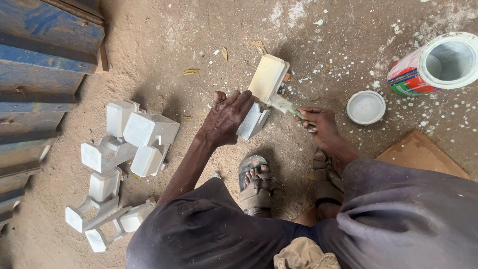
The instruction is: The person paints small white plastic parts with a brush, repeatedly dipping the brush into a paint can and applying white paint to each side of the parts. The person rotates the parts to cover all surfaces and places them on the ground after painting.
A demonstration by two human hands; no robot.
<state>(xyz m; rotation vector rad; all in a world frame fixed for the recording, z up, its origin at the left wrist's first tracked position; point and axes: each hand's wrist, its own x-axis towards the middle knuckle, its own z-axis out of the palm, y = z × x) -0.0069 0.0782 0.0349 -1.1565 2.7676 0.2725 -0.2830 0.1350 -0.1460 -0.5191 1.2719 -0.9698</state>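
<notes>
Standing on the sandy floor (209, 30) just ahead of the sandalled feet (255, 182), the wooden block piece (264, 89) is steadied by the left hand (225, 119) closed over its lower part, while a paintbrush (289, 107) is gripped by the right hand (322, 127). It is judged stiff, light, slippery where wet; bare wood is best held. Right of it lie a lid (366, 107) and paint can (438, 62); left, painted pieces (124, 159).

Left hand (226, 119) steadies wooden piece (263, 94) (partly white); right hand (323, 127) brushes.

Pile of white-painted wooden pieces (124, 149), stacked loosely at left on the sandy floor (199, 40). Blue corrugated metal sheet (40, 65), far left edge. Open paint can (438, 62), on its side, far right; round white lid (366, 107) just beside it. Flat brown board (423, 154), near right. Yellow leaf scraps (190, 71), far centre.
</notes>
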